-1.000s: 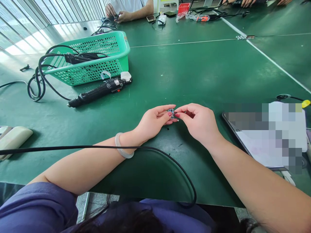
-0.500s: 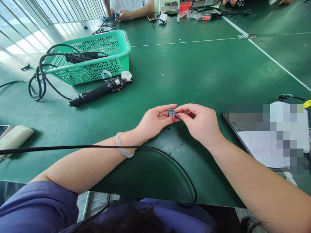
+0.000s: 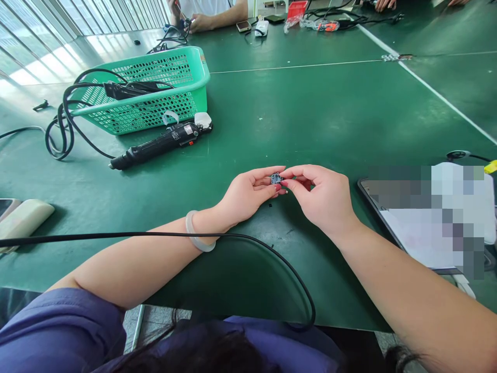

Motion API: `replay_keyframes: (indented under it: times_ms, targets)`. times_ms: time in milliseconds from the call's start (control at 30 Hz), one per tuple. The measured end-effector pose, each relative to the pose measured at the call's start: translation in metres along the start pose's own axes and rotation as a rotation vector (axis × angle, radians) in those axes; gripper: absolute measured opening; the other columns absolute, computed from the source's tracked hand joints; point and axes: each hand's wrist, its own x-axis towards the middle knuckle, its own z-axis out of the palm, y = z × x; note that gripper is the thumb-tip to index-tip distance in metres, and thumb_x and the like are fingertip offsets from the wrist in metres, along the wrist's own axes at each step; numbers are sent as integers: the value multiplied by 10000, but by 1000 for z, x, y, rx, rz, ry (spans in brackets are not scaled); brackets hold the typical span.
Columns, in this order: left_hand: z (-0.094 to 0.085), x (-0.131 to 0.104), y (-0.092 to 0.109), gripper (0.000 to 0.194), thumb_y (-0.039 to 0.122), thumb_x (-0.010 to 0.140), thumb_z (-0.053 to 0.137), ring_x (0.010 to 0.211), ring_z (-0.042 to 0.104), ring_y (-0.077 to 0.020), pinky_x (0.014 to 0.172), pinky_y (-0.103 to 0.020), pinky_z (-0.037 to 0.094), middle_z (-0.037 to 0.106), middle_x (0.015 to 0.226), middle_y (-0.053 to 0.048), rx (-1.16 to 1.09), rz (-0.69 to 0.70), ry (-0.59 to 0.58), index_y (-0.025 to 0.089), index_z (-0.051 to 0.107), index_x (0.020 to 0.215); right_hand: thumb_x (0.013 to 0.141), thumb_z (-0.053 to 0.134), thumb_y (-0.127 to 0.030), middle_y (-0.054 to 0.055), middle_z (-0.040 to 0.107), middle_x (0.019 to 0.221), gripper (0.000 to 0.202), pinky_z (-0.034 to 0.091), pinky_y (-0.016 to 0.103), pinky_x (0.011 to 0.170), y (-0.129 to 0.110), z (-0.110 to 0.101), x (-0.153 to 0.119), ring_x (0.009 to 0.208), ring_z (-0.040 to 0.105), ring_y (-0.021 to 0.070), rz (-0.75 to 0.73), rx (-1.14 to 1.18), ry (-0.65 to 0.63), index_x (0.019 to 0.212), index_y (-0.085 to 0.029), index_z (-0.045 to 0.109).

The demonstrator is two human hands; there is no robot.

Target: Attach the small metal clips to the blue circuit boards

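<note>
A small blue-grey part, much like a tiny circuit board, sits between my two hands above the green table. My left hand grips it between thumb and fingers from the left. From the right, my right hand pinches at its edge with thumb and forefinger. Whether a second tiny piece is in that pinch is hidden by the fingertips. A tiny dark speck lies on the table just below the hands.
A green basket with cables stands at the upper left, a black electric screwdriver before it. A black cable crosses over my left forearm. A clipboard with papers lies at right. Across the table are another person's hands.
The small part has turned slightly between my fingers, and both hands have shifted a little to the right. Across the table, the other person's hand has moved slightly.
</note>
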Motion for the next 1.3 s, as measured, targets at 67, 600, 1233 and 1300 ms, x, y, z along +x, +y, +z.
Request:
replay_keyframes:
  times_ms: [67, 600, 1233, 1300]
  targets:
    - [0, 0, 0, 406, 112, 847, 635, 916, 719, -145, 904, -299, 550, 765, 953, -66, 0, 6, 6, 131, 647, 1253, 805, 632, -146, 12, 758, 818, 153, 549, 314, 653, -1, 0, 0, 678, 684, 168, -4, 5, 4, 829, -234, 754]
    - [-10, 6, 5, 256, 88, 821, 663, 770, 713, -107, 784, -247, 547, 747, 825, -32, -96, 2, 114, 146, 696, 1068, 798, 707, -271, -3, 692, 738, 57, 452, 305, 599, 9, -1, 6, 582, 538, 127, 212, 67, -110, 793, -216, 722]
    - [-10, 12, -2, 91, 90, 883, 595, 794, 693, -83, 888, -288, 540, 732, 899, -31, -203, -19, 209, 143, 604, 957, 863, 635, -174, 51, 673, 896, 103, 504, 344, 711, 8, 8, 4, 817, 616, 192, -177, -260, -71, 809, -205, 717]
    - [-9, 11, -3, 102, 87, 869, 614, 775, 686, -78, 895, -296, 538, 730, 861, -19, -210, -23, 152, 146, 606, 952, 880, 609, -187, 51, 668, 906, 123, 496, 335, 680, 5, 6, 3, 807, 614, 188, -194, -251, 1, 832, -218, 717]
